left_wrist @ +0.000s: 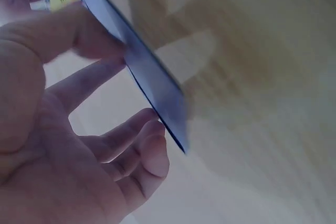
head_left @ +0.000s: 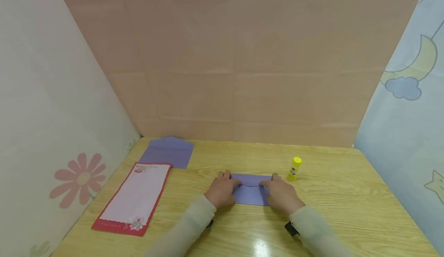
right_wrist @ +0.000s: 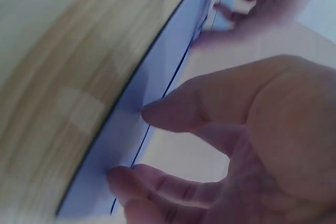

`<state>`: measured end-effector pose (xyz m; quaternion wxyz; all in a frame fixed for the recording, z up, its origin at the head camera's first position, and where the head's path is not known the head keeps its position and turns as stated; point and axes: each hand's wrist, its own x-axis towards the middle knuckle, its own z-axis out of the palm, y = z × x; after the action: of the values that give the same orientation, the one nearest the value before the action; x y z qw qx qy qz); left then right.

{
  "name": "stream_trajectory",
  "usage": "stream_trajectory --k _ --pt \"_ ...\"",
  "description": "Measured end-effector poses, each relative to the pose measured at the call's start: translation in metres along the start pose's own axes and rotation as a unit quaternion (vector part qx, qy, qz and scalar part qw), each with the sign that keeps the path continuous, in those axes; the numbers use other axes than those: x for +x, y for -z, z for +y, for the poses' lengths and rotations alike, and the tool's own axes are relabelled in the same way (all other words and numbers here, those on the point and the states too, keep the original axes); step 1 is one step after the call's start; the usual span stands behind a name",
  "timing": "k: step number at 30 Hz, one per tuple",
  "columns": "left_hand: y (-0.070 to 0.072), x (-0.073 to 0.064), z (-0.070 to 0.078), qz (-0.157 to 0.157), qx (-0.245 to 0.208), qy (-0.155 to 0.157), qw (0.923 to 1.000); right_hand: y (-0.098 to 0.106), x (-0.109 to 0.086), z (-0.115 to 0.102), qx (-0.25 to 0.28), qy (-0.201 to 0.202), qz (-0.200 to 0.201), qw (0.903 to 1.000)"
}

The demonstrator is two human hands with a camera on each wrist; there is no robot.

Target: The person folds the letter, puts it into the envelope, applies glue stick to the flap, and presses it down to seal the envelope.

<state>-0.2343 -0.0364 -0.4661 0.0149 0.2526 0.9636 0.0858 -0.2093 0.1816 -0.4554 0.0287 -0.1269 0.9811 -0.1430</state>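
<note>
A purple envelope (head_left: 251,196) lies on the table in front of me, its flap folded over along the far side. My left hand (head_left: 222,189) holds its left end, and my right hand (head_left: 282,195) holds the right end. Both thumbs rest near the flap's edge in the head view. In the left wrist view, the thumb touches the envelope (left_wrist: 157,85) with the index finger close by. The right wrist view has the right thumb and fingertips on the envelope (right_wrist: 123,124). A yellow glue stick (head_left: 295,168) stands just beyond the right hand.
On the left lies a red-bordered sheet of letter paper (head_left: 133,195). Behind it is a second purple envelope (head_left: 170,155) with its flap raised, partly covered by the sheet. Brown paper (head_left: 232,64) backs the wooden table (head_left: 347,195), and patterned panels stand at both sides.
</note>
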Motion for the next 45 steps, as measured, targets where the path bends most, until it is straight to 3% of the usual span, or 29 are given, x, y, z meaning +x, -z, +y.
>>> stream_trajectory --k 4,9,14,21,25,29,34,38,41,45 --pt "-0.001 0.005 0.016 -0.006 0.04 -0.023 0.9989 -0.006 0.006 -0.014 0.002 0.019 -0.01 0.9998" --pt "-0.001 0.006 0.02 -0.01 0.046 0.01 0.9989 -0.006 0.009 -0.018 -0.011 0.006 -0.019 0.9997" --pt "0.001 0.002 0.006 0.004 -0.002 0.049 0.9988 0.001 0.002 -0.007 -0.012 -0.018 -0.025 0.9994" --pt "0.007 -0.004 -0.02 0.012 -0.035 0.076 0.9964 0.009 -0.004 0.012 -0.007 -0.028 -0.021 0.9994" --pt "0.007 -0.006 -0.023 0.014 -0.047 0.067 0.9966 0.012 -0.004 0.016 -0.023 -0.044 -0.023 0.9985" --pt "0.007 -0.006 -0.02 0.026 -0.025 0.047 0.9982 0.01 -0.001 0.013 -0.043 -0.048 -0.015 0.9978" --pt "0.007 -0.003 -0.008 0.021 -0.011 0.009 0.9997 0.005 0.002 -0.001 -0.04 -0.047 -0.025 0.9978" --pt "0.003 -0.002 0.006 0.008 0.039 -0.018 0.9991 0.001 0.003 -0.011 -0.029 -0.029 -0.031 0.9987" --pt "0.002 -0.003 0.014 -0.005 0.075 -0.024 0.9969 -0.004 0.005 -0.015 -0.019 -0.012 -0.029 0.9993" --pt "-0.001 -0.002 0.015 -0.011 0.082 -0.014 0.9965 -0.006 0.005 -0.019 -0.013 -0.007 -0.027 0.9995"
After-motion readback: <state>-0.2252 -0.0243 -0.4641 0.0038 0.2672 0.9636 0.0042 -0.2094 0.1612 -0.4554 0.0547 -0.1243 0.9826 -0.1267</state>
